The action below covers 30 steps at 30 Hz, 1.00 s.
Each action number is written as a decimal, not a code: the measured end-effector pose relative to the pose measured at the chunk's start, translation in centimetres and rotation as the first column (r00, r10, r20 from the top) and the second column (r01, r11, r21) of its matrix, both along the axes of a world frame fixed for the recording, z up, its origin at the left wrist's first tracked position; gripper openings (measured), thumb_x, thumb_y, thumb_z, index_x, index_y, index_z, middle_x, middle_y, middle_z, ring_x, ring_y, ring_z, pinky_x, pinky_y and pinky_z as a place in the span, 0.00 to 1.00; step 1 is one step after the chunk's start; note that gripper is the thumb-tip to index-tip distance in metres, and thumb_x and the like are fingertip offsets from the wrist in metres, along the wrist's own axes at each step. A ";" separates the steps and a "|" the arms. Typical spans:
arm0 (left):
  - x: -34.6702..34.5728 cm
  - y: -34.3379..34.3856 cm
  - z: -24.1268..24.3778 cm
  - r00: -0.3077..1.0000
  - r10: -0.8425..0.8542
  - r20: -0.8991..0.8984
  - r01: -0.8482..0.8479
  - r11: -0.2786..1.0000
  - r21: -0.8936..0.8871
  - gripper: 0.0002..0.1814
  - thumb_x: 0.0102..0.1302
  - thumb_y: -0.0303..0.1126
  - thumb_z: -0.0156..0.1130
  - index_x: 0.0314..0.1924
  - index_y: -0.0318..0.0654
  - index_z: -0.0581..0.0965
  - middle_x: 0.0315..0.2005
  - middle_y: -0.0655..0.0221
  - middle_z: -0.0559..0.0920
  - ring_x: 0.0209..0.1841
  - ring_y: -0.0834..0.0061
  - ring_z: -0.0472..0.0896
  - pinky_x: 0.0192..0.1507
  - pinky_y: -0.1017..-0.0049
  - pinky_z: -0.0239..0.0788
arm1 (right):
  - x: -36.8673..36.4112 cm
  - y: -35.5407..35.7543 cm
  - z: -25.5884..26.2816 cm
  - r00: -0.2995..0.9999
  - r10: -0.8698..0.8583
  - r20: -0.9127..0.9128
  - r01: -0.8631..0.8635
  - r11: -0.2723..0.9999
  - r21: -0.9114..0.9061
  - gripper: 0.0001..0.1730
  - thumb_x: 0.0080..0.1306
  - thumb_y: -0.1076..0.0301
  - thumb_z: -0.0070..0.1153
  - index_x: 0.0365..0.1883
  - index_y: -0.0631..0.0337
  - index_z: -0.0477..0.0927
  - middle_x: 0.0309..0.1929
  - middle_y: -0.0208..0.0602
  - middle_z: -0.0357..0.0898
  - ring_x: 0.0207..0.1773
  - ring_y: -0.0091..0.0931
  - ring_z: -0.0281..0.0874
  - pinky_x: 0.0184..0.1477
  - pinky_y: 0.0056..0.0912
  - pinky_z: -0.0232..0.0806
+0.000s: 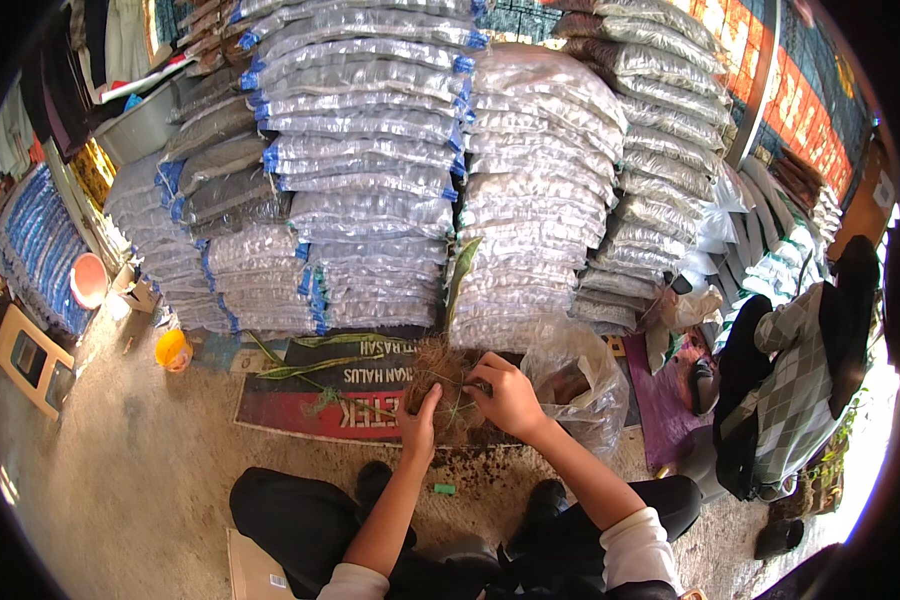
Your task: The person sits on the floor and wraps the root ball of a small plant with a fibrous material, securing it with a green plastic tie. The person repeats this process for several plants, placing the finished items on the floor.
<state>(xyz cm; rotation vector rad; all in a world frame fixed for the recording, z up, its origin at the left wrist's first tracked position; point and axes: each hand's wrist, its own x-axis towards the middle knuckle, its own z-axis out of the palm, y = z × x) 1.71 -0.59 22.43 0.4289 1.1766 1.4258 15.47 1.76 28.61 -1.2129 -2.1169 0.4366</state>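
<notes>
My left hand [418, 424] grips a brown ball of coconut-like fibre [431, 367] from its near left side. Thin pale string [450, 405] crosses the ball. At the ball's right edge, the fingertips of my right hand [504, 394] are pinched together, seemingly on that string. An upright snake plant leaf [462, 274] rises from behind the ball and seems to grow out of it. More long yellow-edged leaves [307, 367] lie to the left on a printed banner sheet [285, 409]. Close to my right hand stands a crumpled clear plastic bag [596, 397] with brown material inside.
Tall stacks of filled plastic sacks [375, 165] stand ahead. Dark crumbs [487, 469] and a small green object [444, 489] lie between my feet. An orange cup [173, 350] and beige plastic stool [34, 360] are leftward. Another person [787, 382] sits at right. Cardboard [251, 562] lies near.
</notes>
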 end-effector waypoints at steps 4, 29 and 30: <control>0.4 0.2 -0.7 0.998 -0.004 0.060 -0.001 0.996 0.085 0.30 0.53 0.40 0.63 0.51 0.33 0.64 0.45 0.63 0.69 0.48 0.70 0.67 0.49 0.68 0.60 | 0.6 -0.1 0.6 0.980 0.048 -0.192 -0.054 0.998 -0.024 0.06 0.54 0.77 0.52 0.32 0.66 0.72 0.26 0.38 0.67 0.26 0.31 0.68 0.28 0.31 0.60; 1.1 1.6 -0.3 0.910 -0.196 0.365 0.161 0.979 0.124 0.32 0.55 0.55 0.55 0.54 0.43 0.64 0.45 0.69 0.71 0.46 0.71 0.72 0.42 0.66 0.67 | 3.4 -7.7 1.4 0.835 -0.144 -0.530 -0.282 0.716 -0.639 0.05 0.63 0.71 0.43 0.37 0.60 0.67 0.12 0.22 0.57 0.13 0.13 0.53 0.15 0.20 0.47; 1.0 1.7 -0.9 0.920 -0.186 0.344 0.162 0.982 0.098 0.33 0.55 0.55 0.54 0.54 0.42 0.63 0.46 0.69 0.71 0.47 0.71 0.72 0.42 0.66 0.67 | 3.9 -8.1 1.0 0.811 -0.183 -0.555 -0.297 0.689 -0.661 0.05 0.63 0.71 0.43 0.37 0.60 0.66 0.10 0.22 0.56 0.11 0.13 0.51 0.14 0.20 0.45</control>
